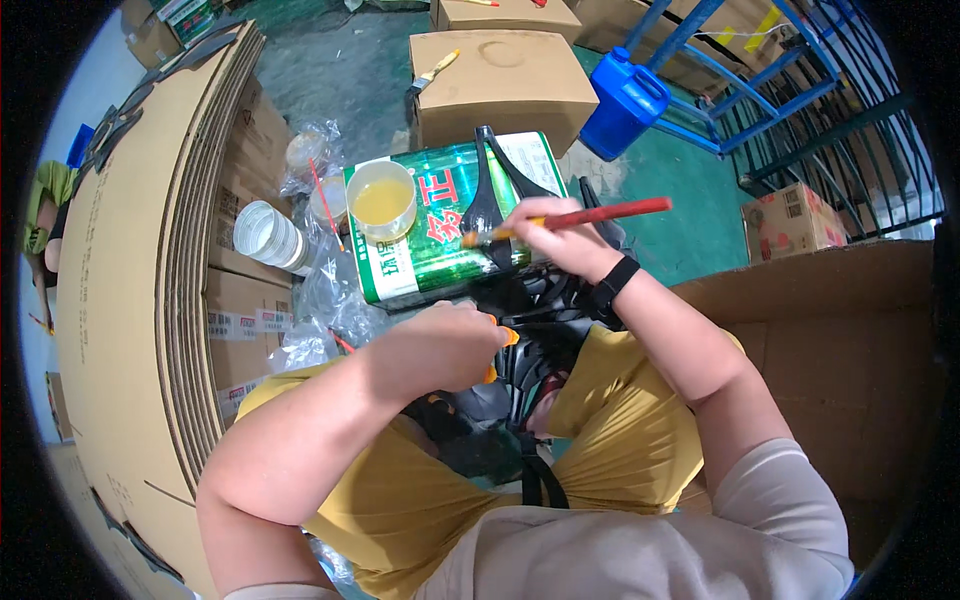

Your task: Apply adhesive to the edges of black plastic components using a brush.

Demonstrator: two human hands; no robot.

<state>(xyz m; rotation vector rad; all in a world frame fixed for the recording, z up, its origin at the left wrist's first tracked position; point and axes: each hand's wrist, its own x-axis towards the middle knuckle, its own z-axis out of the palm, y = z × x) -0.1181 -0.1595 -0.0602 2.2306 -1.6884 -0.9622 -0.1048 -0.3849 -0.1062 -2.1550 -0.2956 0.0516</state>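
My right hand grips a red-handled brush, its tip at a black, Y-shaped part. That part lies across a green and white rectangular can. On the can's left side stands a translucent cup holding yellow liquid. Nearer to me, my left hand is closed, with orange covers on its fingertips; what it holds, if anything, is hidden from view. Below the can, between my knees, is a pile of black parts.
Flattened cardboard is stacked at my left, beside white tubs and clear plastic film. Beyond the can, a cardboard box carries a yellow-handled brush. A blue jerrycan and blue metal frame stand at far right. An open carton is at my right.
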